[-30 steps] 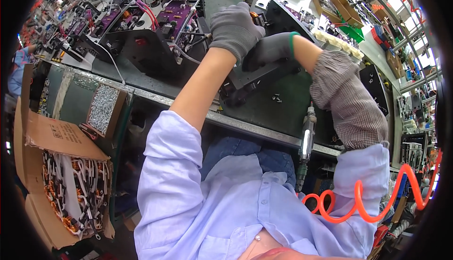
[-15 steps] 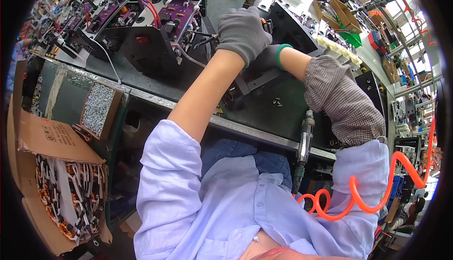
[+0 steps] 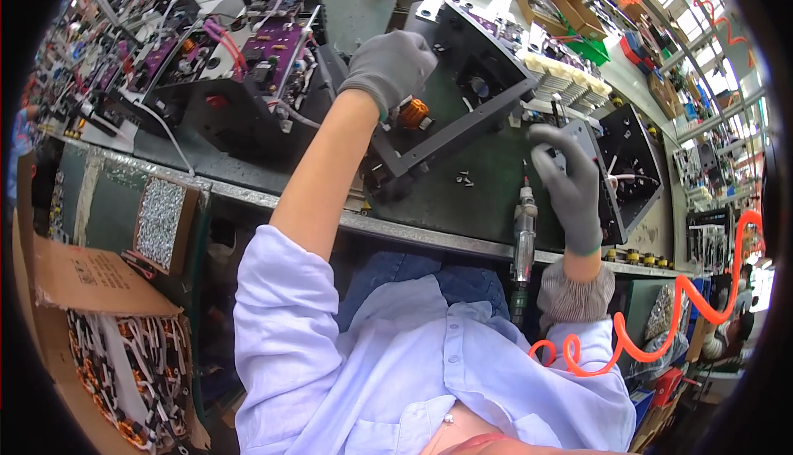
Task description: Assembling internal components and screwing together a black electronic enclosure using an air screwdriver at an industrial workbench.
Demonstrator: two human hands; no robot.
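Note:
My gloved left hand [image 3: 390,71] is closed over the near left side of a black metal chassis [image 3: 469,131]; what its fingers grip is hidden. Just below it sits an orange copper-wound coil [image 3: 415,114], inside the chassis. My gloved right hand [image 3: 570,186] is raised over the bench with nothing visible in it, its fingers curled and apart. It is nearest to a pneumatic screwdriver [image 3: 524,228], lying tip away from me on the bench. A few loose screws [image 3: 465,179] rest between chassis and screwdriver.
Left of the chassis stand black units with purple circuit boards [image 3: 273,46]. A box of screws [image 3: 163,222] and a carton of coils [image 3: 124,372] are at the left. Another black housing [image 3: 632,170] stands right. An orange coiled hose [image 3: 619,343] crosses at lower right.
My right hand has left the chassis and come back toward me on the right, its fingers opening. My left hand has shifted slightly left and down, uncovering the coil.

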